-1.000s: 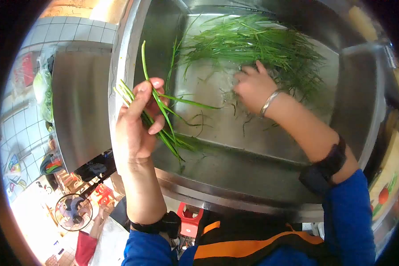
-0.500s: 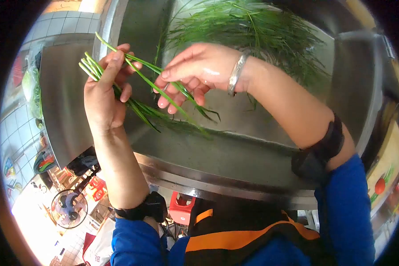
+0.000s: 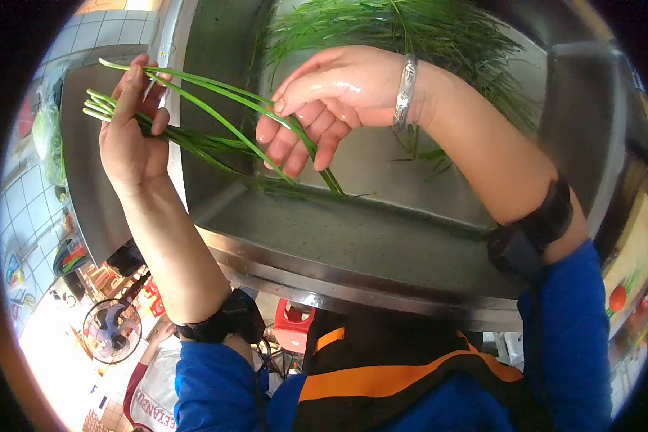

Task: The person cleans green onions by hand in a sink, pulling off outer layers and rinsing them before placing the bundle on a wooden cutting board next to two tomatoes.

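My left hand [image 3: 133,129] is closed around a bunch of garlic chives [image 3: 209,144], long thin green stalks with their pale cut ends poking out to the left. A few longer chives [image 3: 209,93] stretch from its fingertips across to my right hand [image 3: 331,108]. That wet hand, below a silver bracelet [image 3: 406,93], pinches these stalks between thumb and fingers, and their dark tips hang below it. Both hands are above a metal sink [image 3: 324,252]. A large heap of the same greens [image 3: 389,29] lies in its water at the back.
A metal panel [image 3: 86,165] flanks the sink on the left, with a bagged green vegetable [image 3: 47,137] beyond it. A red stool [image 3: 293,327] and a fan [image 3: 113,331] stand below. At lower left is another person's sleeve [image 3: 133,392].
My left hand has moved left and slightly up with the bunch. The right hand has risen a little, still pinching stalks. Another person has come further into view at lower left.
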Motion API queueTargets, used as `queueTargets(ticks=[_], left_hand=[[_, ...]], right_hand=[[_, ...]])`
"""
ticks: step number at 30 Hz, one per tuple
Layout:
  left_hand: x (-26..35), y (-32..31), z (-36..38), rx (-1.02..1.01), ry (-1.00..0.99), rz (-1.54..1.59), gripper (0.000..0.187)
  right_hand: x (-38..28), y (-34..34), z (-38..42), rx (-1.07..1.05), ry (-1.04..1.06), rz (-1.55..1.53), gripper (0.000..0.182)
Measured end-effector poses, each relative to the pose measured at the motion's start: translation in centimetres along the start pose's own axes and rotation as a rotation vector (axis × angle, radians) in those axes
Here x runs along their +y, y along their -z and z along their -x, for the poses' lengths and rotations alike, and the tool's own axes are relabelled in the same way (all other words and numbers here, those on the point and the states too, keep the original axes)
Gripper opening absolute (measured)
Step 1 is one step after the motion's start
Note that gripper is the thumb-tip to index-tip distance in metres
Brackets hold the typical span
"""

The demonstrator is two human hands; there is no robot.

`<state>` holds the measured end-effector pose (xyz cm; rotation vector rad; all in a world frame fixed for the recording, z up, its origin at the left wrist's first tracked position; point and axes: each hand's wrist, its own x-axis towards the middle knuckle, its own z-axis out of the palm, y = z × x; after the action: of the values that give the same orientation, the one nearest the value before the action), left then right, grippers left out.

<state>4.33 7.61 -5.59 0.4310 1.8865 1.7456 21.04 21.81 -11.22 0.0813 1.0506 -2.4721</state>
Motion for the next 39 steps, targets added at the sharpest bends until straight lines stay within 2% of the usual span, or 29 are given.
queueTargets(ticks=[3,8,16,18,21,25,28,39], left_hand=[[-0.1,0.1,-0.5,0.105,-0.069,0.05,0.021],[-0.3,1.4,-1.3,0.061,-0.087,0.119,0.02],[-0.2,0.8,-0.6,0.162,-0.131,0.059,0.017],[-0.3,-0.1,0.1,0.211,-0.142,0.015,0.019],[-0.4,-1.2,0.7,0.275,-0.154,-0.021,0.021],[-0.6,-2.0,1.1,0.318,-0.179,0.022,0.02],[-0.6,-2.3,1.1,0.384,-0.197,0.019,0.019],[0.1,-2.5,0.9,0.32,-0.212,0.014,0.019]], right_hand=[[0.1,-0.1,0.1,0.014,-0.005,0.011,0.029],[0.9,0.0,0.2,0.038,0.015,0.052,0.027],[1.1,-0.1,-0.2,0.153,-0.064,0.119,0.025],[1.5,-0.2,-0.5,0.389,-0.011,0.051,0.024],[1.4,-0.5,-0.5,0.509,0.015,-0.09,0.023],[2.0,-0.8,-0.9,0.551,0.053,-0.155,0.02],[2.0,-0.3,-1.2,0.757,0.097,-0.25,0.019],[2.5,-0.1,-0.3,0.416,0.128,-0.119,0.028]])
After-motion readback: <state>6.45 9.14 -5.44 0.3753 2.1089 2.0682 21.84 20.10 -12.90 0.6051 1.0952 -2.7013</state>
